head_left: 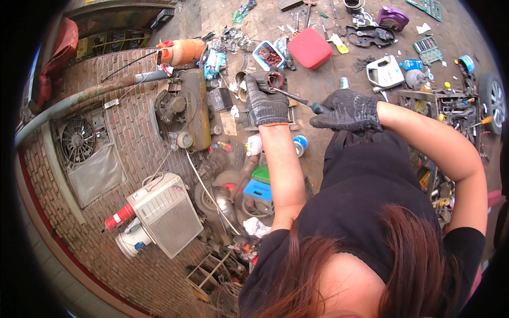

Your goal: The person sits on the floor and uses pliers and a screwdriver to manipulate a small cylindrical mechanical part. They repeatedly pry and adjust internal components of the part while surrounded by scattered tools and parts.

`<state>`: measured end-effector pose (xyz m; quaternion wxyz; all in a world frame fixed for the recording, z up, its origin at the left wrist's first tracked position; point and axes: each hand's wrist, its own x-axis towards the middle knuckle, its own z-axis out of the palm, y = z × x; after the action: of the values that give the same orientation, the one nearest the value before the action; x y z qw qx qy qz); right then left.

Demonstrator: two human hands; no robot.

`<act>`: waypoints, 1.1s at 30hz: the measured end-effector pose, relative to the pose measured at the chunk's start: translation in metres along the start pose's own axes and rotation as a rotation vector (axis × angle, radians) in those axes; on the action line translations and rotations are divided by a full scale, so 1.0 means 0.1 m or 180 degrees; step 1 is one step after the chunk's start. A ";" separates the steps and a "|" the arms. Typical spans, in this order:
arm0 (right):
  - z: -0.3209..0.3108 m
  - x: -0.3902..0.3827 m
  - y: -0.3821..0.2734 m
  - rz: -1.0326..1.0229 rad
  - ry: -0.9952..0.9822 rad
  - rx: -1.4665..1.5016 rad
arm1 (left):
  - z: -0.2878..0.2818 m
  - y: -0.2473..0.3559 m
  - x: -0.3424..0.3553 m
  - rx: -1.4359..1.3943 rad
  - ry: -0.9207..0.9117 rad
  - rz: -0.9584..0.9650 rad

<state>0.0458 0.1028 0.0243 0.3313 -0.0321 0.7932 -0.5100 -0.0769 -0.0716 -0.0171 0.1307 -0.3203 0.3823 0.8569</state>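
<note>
Both my hands wear dark grey knitted work gloves. My left hand (268, 107) is closed on a hollow round part (275, 79) with a reddish-brown inside, its open end facing up. Lower down and to the right, my right hand (347, 111) wraps round the dark handle of a screwdriver-like tool (299, 99). Its long shaft points left, with the tip at the near rim of the round part. I cannot tell whether the tip touches it. Behind the round part stands a blue-rimmed tub (268, 55) of small reddish-brown pieces.
Beyond my hands are a red stool (310, 49), a white jug (384, 72), a purple container (393, 18) and a green tool case (428, 50). A cluttered tool rack (450, 114) and a wheel (492, 103) stand right. Left are a tank (196, 108) and a brick wall (135, 106).
</note>
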 end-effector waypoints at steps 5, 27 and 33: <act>-0.04 0.02 -0.07 0.0053 -0.0119 0.0086 | -0.10 -0.01 0.05 0.0278 0.0090 0.0247; 0.17 0.23 -0.14 -0.0803 0.0105 -0.1028 | -0.16 -0.12 0.27 0.0666 0.0125 0.0702; 0.28 0.32 0.05 -0.1337 0.0505 -0.1327 | -0.16 -0.06 0.32 0.0538 0.0145 0.0427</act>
<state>0.0377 0.0708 -0.0024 0.1419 -0.2227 0.8802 -0.3944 -0.0914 -0.0802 -0.0492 0.0909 -0.3012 0.4766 0.8209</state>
